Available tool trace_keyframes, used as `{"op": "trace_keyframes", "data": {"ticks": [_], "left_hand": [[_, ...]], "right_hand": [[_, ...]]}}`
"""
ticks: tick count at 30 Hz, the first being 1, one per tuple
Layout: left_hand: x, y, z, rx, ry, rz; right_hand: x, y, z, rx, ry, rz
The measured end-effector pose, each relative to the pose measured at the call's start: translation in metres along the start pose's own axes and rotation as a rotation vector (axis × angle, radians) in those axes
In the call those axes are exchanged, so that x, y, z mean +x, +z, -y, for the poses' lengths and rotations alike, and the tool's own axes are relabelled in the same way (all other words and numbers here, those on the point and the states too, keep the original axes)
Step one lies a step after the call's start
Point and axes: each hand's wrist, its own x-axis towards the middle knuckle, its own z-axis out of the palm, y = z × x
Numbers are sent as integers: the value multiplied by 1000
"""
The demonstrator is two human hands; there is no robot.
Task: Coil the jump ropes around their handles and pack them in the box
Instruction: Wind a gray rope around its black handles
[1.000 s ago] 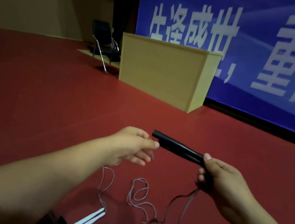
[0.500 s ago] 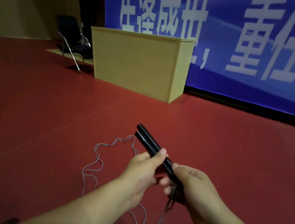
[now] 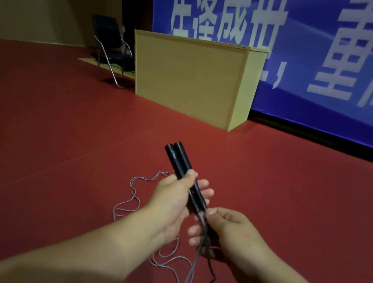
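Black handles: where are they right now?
Head view, centre: the black handles lie side by side, gripped by the left hand, the right hand at their cord end.

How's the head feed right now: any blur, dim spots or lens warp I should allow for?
Head view: dim, warm light; black handles reasonably sharp in the left hand; thin rope faint on the red floor; banner lettering soft; wide-angle bend at the edges.

The rope [image 3: 188,281] runs off the bottom edge, and the banner [image 3: 296,48] lettering is cropped on the right.
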Motion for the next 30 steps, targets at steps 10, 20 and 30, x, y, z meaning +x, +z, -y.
{"op": "trace_keyframes", "data": {"ticks": [10,20,30], "left_hand": [[-11,-10,4,46,-28,51],[13,-42,-37,173,228,-270],[11,-73,-13,1361,382,132]], "right_hand": [[-8,13,-13,-53,-92,52],[-10,-15,-9,-152,39,214],[5,-74,-2,-287,-59,198]]}}
